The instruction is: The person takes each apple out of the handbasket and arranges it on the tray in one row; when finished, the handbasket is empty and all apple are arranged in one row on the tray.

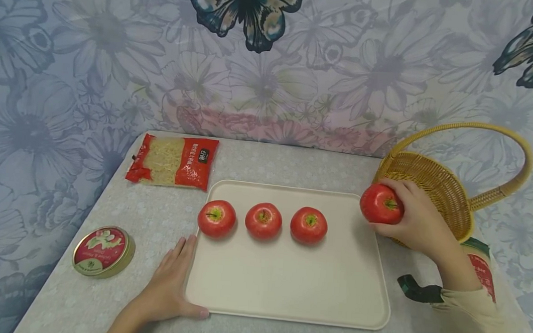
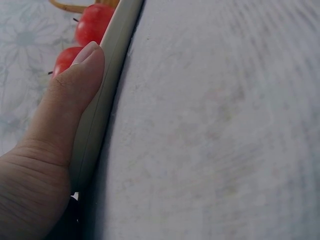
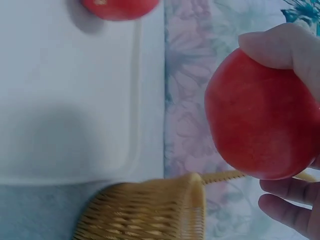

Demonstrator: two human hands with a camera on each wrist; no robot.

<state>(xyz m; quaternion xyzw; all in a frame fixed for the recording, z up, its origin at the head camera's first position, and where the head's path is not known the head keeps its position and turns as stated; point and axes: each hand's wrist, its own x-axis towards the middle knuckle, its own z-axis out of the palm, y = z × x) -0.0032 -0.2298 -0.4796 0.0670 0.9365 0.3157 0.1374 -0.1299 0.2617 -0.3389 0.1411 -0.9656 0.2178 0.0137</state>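
Note:
My right hand (image 1: 419, 220) grips a red apple (image 1: 381, 203) above the tray's right edge, beside the basket. In the right wrist view the held apple (image 3: 260, 117) shows between thumb and fingers. Three more apples stand in a row along the tray's far side: a left one (image 1: 217, 218), a middle one (image 1: 263, 220) and a right one (image 1: 308, 225). The cream tray (image 1: 287, 283) lies flat on the table. At its near left corner rests my left hand (image 1: 167, 282), fingers straight along the side and thumb at the front edge; the left wrist view shows the thumb (image 2: 75, 90) against the rim.
A yellow wicker basket (image 1: 460, 212) with a tall handle stands at the right, partly behind my right hand. A can (image 1: 483, 268) is half hidden by that forearm. A red and clear food packet (image 1: 172, 160) lies back left, and a round tin (image 1: 103, 251) sits at the left.

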